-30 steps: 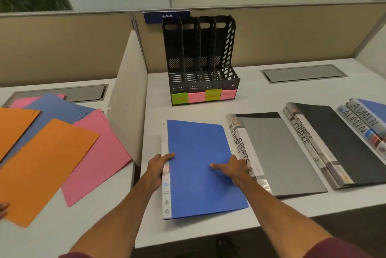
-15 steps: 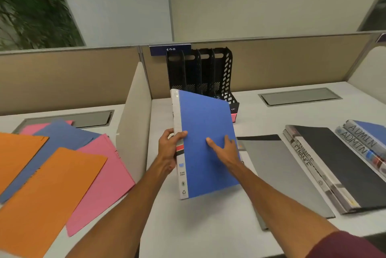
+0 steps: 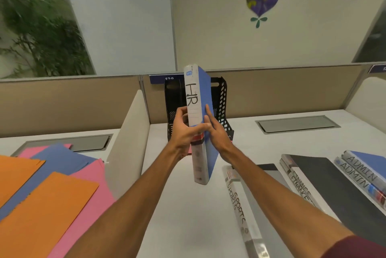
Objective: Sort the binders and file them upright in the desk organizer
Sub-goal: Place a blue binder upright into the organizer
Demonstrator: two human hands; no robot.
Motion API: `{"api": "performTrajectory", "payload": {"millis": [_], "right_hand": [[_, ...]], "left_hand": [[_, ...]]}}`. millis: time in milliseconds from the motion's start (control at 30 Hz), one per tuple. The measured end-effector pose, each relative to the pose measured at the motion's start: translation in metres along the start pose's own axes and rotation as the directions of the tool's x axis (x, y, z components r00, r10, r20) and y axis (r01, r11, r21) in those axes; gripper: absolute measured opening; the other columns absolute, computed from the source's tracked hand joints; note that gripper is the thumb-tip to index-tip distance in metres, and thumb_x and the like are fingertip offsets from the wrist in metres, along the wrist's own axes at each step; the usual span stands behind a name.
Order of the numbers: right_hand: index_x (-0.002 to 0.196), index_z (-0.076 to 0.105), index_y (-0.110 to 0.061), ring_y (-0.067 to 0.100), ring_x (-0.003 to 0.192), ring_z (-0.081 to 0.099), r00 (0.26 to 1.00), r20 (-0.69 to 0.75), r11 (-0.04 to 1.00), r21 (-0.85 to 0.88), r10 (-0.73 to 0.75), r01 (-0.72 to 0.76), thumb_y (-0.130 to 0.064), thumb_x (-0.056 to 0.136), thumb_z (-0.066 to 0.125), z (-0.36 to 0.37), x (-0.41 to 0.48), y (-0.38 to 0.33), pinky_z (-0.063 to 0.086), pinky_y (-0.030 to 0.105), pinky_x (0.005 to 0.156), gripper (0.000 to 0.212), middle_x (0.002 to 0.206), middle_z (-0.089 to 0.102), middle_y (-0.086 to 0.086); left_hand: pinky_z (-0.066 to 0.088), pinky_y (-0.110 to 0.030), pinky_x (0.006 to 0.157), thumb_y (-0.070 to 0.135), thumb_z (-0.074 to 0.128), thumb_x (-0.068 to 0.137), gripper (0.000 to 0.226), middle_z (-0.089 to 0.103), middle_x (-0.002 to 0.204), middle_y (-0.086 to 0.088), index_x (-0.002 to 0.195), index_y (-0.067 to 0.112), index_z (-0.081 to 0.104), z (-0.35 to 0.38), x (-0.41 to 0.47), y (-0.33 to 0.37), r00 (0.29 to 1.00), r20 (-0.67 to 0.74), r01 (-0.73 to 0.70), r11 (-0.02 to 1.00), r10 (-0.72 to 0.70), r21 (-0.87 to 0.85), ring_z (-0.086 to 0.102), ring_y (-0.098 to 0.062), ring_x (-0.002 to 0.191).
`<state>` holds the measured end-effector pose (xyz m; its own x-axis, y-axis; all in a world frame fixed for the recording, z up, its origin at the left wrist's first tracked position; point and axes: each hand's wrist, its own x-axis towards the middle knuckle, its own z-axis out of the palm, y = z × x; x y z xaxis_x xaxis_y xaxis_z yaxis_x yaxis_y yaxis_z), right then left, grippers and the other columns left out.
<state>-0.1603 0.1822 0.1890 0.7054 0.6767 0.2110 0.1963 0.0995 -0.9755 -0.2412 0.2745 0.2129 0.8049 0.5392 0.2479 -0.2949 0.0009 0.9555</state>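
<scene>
Blue HR binder point(image 3: 193, 99) upright before black desk organizer point(image 3: 221, 95)

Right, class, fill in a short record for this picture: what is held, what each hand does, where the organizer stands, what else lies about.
Held: blue binder, spine marked HR, upright, off the desk
Left hand: grips the spine, thumb across it
Right hand: straight fingers press the blue cover
Desk organizer: black, behind the binder, partly hidden
Flat on desk, right: SPORTS binder, FINANCE binders, ADMIN binders
Far left: orange, pink and blue sheets
</scene>
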Motion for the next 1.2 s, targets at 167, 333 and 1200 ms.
{"api": "performTrajectory", "payload": {"millis": [167, 333, 1200], "right_hand": [[0.146, 0.019, -0.047, 0.009, 0.127, 0.043, 0.99, 0.141, 0.999, 0.029, 0.022, -0.026, -0.04, 0.102, 0.033, -0.012, 0.014, -0.016, 0.043, 0.029, 0.097, 0.047, 0.147, 0.034, -0.011], [0.148, 0.008, -0.05, 0.023, 0.142, 0.026, 0.923, 0.379, 0.997, 0.003, 0.072, -0.079, -0.036, 0.082, 0.053, -0.028, 0.03, -0.029, 0.024, 0.059, 0.112, 0.081, 0.159, 0.018, -0.007], [0.146, 0.005, -0.045, 0.0, 0.099, 0.053, 0.995, -0.02, 0.967, -0.238, -0.1, 0.092, -0.004, 0.071, 0.077, -0.012, 0.084, 0.031, 0.048, 0.023, 0.082, 0.112, 0.135, 0.038, -0.013]], "left_hand": [[0.057, -0.045, 0.085, 0.032, 0.08, 0.066, 0.067, 0.062, 0.12, -0.009, 0.12, 0.016, 0.043, 0.012, 0.013, 0.004, 0.995, -0.098, -0.01, 0.999, 0.006, -0.045, 0.064, -0.025, 0.107], [0.056, -0.053, 0.083, 0.034, 0.078, 0.068, 0.068, 0.058, 0.123, -0.012, 0.122, 0.017, 0.041, 0.018, 0.029, 0.01, 0.986, -0.164, -0.04, 0.998, 0.032, -0.05, 0.061, -0.03, 0.111], [0.039, -0.016, 0.087, 0.028, 0.037, 0.101, 0.026, 0.052, 0.126, 0.001, 0.12, 0.015, 0.049, -0.013, 0.078, -0.035, 0.982, -0.187, 0.074, 0.959, -0.023, 0.273, 0.047, -0.01, 0.115]]}}
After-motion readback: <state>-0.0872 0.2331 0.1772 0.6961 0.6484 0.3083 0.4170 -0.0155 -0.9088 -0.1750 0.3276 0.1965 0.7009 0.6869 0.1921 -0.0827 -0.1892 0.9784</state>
